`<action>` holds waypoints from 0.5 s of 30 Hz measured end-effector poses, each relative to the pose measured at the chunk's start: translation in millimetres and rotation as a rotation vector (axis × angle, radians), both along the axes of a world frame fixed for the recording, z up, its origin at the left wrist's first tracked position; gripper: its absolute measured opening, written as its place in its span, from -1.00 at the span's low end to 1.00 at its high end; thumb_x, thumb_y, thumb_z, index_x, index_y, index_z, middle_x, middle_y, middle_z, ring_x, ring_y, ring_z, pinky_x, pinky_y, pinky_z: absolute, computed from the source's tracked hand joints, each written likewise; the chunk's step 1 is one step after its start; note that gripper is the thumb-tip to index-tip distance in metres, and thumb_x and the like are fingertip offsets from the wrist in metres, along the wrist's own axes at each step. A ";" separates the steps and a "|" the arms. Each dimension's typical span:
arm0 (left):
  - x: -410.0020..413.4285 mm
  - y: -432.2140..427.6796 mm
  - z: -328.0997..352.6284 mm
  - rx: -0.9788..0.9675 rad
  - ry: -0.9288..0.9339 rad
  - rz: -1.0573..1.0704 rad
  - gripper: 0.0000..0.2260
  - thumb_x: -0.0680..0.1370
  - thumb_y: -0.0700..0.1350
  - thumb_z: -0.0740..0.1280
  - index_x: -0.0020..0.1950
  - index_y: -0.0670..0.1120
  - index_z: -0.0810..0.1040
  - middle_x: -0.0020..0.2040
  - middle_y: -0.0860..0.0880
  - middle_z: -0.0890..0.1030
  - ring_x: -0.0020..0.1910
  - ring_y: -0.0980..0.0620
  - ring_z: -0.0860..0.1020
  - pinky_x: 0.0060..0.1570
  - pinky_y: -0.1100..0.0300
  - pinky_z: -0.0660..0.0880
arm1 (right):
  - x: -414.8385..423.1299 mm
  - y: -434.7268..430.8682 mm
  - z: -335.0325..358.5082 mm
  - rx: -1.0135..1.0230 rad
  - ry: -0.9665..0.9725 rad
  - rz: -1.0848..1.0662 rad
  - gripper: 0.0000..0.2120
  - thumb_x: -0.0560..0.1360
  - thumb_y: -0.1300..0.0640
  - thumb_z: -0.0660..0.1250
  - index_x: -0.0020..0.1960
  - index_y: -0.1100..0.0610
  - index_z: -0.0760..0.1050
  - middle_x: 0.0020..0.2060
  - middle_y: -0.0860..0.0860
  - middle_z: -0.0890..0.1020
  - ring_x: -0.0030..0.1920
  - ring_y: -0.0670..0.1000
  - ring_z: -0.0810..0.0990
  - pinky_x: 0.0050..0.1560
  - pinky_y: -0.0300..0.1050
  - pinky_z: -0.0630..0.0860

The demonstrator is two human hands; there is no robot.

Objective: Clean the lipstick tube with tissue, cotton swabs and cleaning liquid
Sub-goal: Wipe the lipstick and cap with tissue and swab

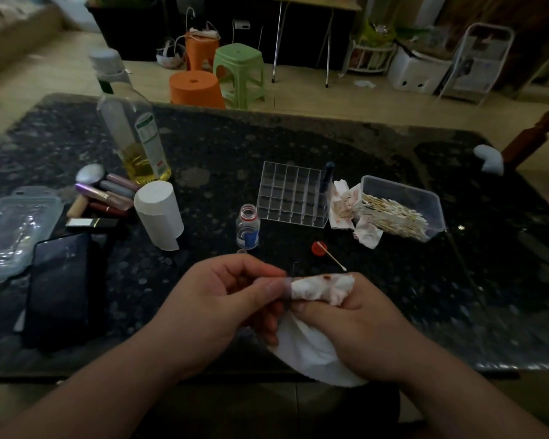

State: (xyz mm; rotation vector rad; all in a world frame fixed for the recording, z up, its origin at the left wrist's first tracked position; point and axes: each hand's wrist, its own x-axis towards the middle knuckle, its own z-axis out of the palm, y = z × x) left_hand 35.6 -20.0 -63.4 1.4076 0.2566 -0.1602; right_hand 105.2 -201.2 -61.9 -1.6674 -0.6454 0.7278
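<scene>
Lipstick tube (282,288) pinched by left hand (232,296); right hand (355,324) grips tissue (325,288) around it

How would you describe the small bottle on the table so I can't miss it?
Find the clear grid organizer in the middle of the dark table. Just off its near left corner stands the small bottle. Unlike the tall bottle of yellow liquid at the far left, it is short, uncapped, with a blue label and a red-ringed neck.
</scene>
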 end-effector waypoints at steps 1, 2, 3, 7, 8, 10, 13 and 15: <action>-1.7 -1.1 -0.7 0.080 -0.049 0.032 -0.87 0.40 -0.10 0.43 -0.08 -0.04 0.72 -0.18 -0.14 0.72 -0.26 -0.06 0.69 -0.26 0.14 0.63 | -0.9 0.3 1.3 0.013 0.079 -0.029 -0.69 0.59 0.40 0.23 0.15 0.17 0.67 0.04 0.04 0.74 0.12 -0.01 0.68 0.20 -0.12 0.56; -3.4 -1.6 -1.5 0.176 -0.108 0.067 -0.88 0.40 -0.07 0.43 -0.09 0.02 0.71 -0.15 -0.07 0.73 -0.22 -0.01 0.71 -0.23 0.18 0.64 | -0.9 0.7 1.6 0.014 0.171 -0.073 -0.70 0.58 0.38 0.25 0.14 0.14 0.69 0.04 0.04 0.74 0.12 0.01 0.69 0.21 -0.08 0.56; -5.2 -1.3 -2.1 0.313 -0.197 0.093 -0.87 0.40 -0.04 0.43 -0.08 0.09 0.70 -0.11 0.02 0.74 -0.17 0.04 0.71 -0.18 0.23 0.64 | -0.6 1.0 1.5 0.005 0.278 -0.120 -0.72 0.56 0.35 0.29 0.10 0.11 0.70 0.02 0.06 0.75 0.10 0.04 0.70 0.21 -0.03 0.57; -2.6 6.7 -8.3 0.892 -0.693 -0.020 -0.82 0.47 -0.08 0.46 0.07 0.03 0.64 -0.06 0.15 0.67 -0.06 0.17 0.65 -0.06 0.31 0.58 | 3.6 1.1 -2.3 0.073 0.715 -0.212 -0.65 0.32 0.34 0.45 0.11 0.28 0.66 0.05 0.26 0.71 0.11 0.25 0.68 0.22 0.16 0.54; -1.5 7.3 -10.0 0.905 -0.704 -0.031 -0.80 0.46 -0.07 0.46 0.07 0.01 0.65 -0.06 0.15 0.67 -0.06 0.17 0.65 -0.05 0.29 0.58 | 4.8 0.6 -2.3 0.069 0.714 -0.226 -0.65 0.31 0.34 0.44 0.10 0.29 0.66 0.03 0.26 0.71 0.10 0.25 0.68 0.20 0.14 0.55; -0.2 6.7 -6.2 0.815 -0.521 0.019 -0.75 0.40 0.08 0.44 0.06 0.12 0.63 -0.10 0.16 0.68 -0.07 0.20 0.66 -0.05 0.28 0.60 | 6.2 -1.8 -3.7 -0.007 0.519 -0.215 -0.74 0.42 0.34 0.38 0.07 0.21 0.70 -0.01 0.18 0.74 0.07 0.17 0.70 0.22 0.10 0.55; 5.5 6.4 3.3 0.242 0.059 -0.047 -0.61 0.32 0.09 0.49 0.11 0.06 0.58 -0.13 0.02 0.71 -0.24 0.07 0.67 -0.25 0.17 0.62 | 1.8 -1.6 -1.7 -0.058 0.146 -0.078 -0.71 0.57 0.34 0.27 0.14 0.09 0.69 0.04 0.01 0.74 0.12 -0.01 0.69 0.26 -0.04 0.53; 6.6 9.9 9.1 -0.077 0.232 -0.109 -0.64 0.41 0.13 0.47 0.03 -0.10 0.60 -0.26 -0.12 0.63 -0.39 -0.04 0.56 -0.42 0.12 0.51 | -2.4 -1.2 -1.7 -0.054 -0.094 0.017 -0.67 0.62 0.38 0.21 0.23 0.13 0.64 0.12 -0.04 0.71 0.19 -0.06 0.65 0.27 -0.09 0.53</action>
